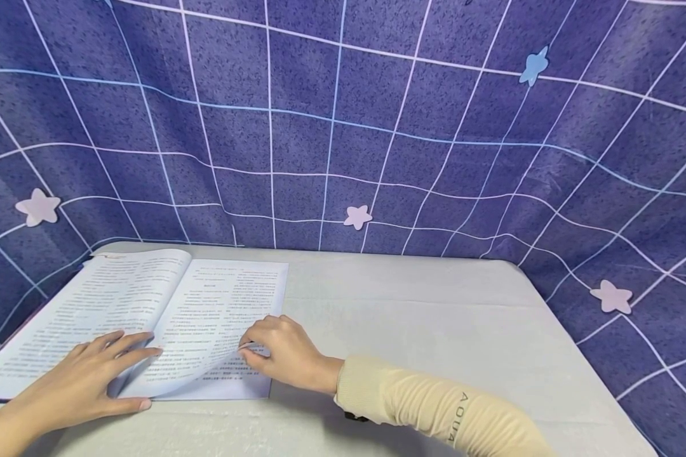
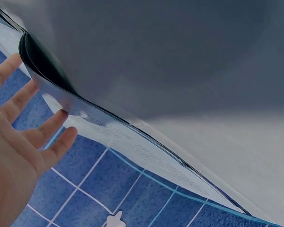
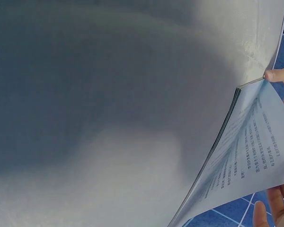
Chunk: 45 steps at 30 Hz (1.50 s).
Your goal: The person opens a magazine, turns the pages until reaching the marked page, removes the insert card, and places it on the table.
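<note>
An open book (image 1: 206, 304) with printed text lies at the left of the table. My right hand (image 1: 282, 349) pinches the lower right part of a page (image 3: 260, 146), which curls up and bares the printed sheet below. My left hand (image 1: 86, 381) rests across the lower left page and the spine, fingers spread and fairly straight, thumb at the book's near edge. In the left wrist view, the left fingers (image 2: 49, 127) lie against the pages near the curved fold of the book. The right wrist view shows the lifted page held near its outer edge.
The book lies on a table with a pale grey cloth (image 1: 434, 317). Behind and around it hangs a purple-blue curtain (image 1: 297, 146) with grid lines and stars. A cream sleeve (image 1: 423, 393) covers the right forearm; a small dark item (image 1: 356, 417) shows beneath its cuff.
</note>
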Motion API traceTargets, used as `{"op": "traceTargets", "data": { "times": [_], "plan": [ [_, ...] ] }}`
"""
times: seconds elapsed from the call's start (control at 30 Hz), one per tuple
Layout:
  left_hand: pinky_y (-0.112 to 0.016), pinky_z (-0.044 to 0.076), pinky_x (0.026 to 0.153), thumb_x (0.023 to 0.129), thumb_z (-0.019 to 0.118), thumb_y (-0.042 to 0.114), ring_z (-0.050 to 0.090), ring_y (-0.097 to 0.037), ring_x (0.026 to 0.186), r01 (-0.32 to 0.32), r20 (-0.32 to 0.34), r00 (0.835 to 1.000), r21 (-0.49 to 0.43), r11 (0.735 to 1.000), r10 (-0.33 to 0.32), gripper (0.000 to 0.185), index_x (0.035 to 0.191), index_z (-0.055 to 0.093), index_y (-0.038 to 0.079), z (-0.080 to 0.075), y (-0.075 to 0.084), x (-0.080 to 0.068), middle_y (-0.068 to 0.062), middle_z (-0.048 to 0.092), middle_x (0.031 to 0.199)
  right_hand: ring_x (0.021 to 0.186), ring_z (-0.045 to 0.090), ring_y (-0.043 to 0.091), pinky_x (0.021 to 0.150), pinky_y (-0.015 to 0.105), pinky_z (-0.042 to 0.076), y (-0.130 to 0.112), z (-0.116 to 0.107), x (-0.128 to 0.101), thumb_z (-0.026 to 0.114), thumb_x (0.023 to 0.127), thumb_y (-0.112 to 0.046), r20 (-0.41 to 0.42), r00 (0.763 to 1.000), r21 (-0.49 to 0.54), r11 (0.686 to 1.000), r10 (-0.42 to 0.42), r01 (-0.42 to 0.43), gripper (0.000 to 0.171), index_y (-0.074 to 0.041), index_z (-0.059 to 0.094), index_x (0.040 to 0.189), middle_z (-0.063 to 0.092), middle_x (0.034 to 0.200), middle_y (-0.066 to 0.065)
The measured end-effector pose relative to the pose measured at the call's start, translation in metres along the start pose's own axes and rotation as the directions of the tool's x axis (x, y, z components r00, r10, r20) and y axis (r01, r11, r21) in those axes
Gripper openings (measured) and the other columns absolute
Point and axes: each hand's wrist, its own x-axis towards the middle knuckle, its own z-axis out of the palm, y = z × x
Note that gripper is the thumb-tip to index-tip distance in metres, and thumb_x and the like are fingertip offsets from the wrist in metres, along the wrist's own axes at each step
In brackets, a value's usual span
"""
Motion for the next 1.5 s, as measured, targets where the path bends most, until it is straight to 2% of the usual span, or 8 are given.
{"op": "traceTargets", "data": {
  "times": [0.27, 0.67, 0.93, 1.27, 1.5],
  "plan": [
    [-0.062, 0.041, 0.069, 0.055, 0.071, 0.066, 0.048, -0.036, 0.107, 0.002, -0.004, 1.000, -0.003, 1.000, -0.002, 0.074, 0.114, 0.061, 0.023, 0.0004, 0.0000, 0.0005, -0.003, 0.052, 0.123, 0.082, 0.060, -0.001, 0.070, 0.006, 0.037, 0.0001, 0.0001, -0.0002, 0.063, 0.084, -0.025, -0.028, 0.999, 0.007, 1.000, 0.017, -0.016, 0.008, -0.020, 0.069, 0.088, 0.069, 0.086, -0.013],
    [-0.064, 0.040, 0.071, 0.057, 0.073, 0.062, 0.047, -0.040, 0.109, 0.028, 0.022, 0.999, -0.030, 0.999, -0.028, 0.069, 0.113, 0.062, 0.022, -0.0011, 0.0001, 0.0002, -0.003, 0.052, 0.124, 0.084, 0.060, -0.001, 0.071, 0.005, 0.035, 0.0019, 0.0002, -0.0031, 0.063, 0.085, -0.026, -0.004, 1.000, 0.009, 1.000, 0.026, -0.026, 0.010, -0.021, 0.069, 0.090, 0.069, 0.088, -0.013],
    [-0.062, 0.041, 0.070, 0.059, 0.074, 0.058, 0.048, -0.038, 0.108, 0.006, -0.001, 1.000, -0.022, 1.000, -0.006, 0.064, 0.111, 0.064, 0.022, -0.0021, -0.0001, 0.0007, -0.003, 0.053, 0.122, 0.085, 0.059, 0.000, 0.070, 0.005, 0.033, 0.0014, -0.0005, -0.0045, 0.065, 0.082, -0.026, 0.012, 1.000, 0.011, 1.000, 0.011, -0.012, 0.010, -0.020, 0.068, 0.089, 0.068, 0.089, -0.012],
    [-0.062, 0.043, 0.068, 0.062, 0.075, 0.053, 0.049, -0.038, 0.107, -0.003, -0.001, 1.000, -0.034, 0.999, 0.003, 0.054, 0.106, 0.066, 0.022, -0.0033, -0.0001, 0.0014, -0.005, 0.054, 0.121, 0.096, 0.056, 0.003, 0.079, 0.010, 0.038, 0.0025, -0.0032, -0.0074, 0.066, 0.081, -0.027, 0.022, 0.999, 0.008, 0.999, 0.040, -0.040, 0.029, -0.017, 0.059, 0.107, 0.063, 0.109, -0.008],
    [-0.060, 0.044, 0.066, 0.063, 0.076, 0.051, 0.050, -0.034, 0.107, -0.020, -0.023, 1.000, -0.041, 0.999, 0.019, 0.049, 0.101, 0.067, 0.022, -0.0041, -0.0020, 0.0023, -0.006, 0.057, 0.119, 0.102, 0.053, 0.005, 0.088, 0.012, 0.038, 0.0046, -0.0062, -0.0080, 0.066, 0.081, -0.027, 0.010, 0.999, -0.002, 0.999, 0.034, -0.034, 0.036, -0.015, 0.053, 0.113, 0.058, 0.115, -0.006]
  ]
}}
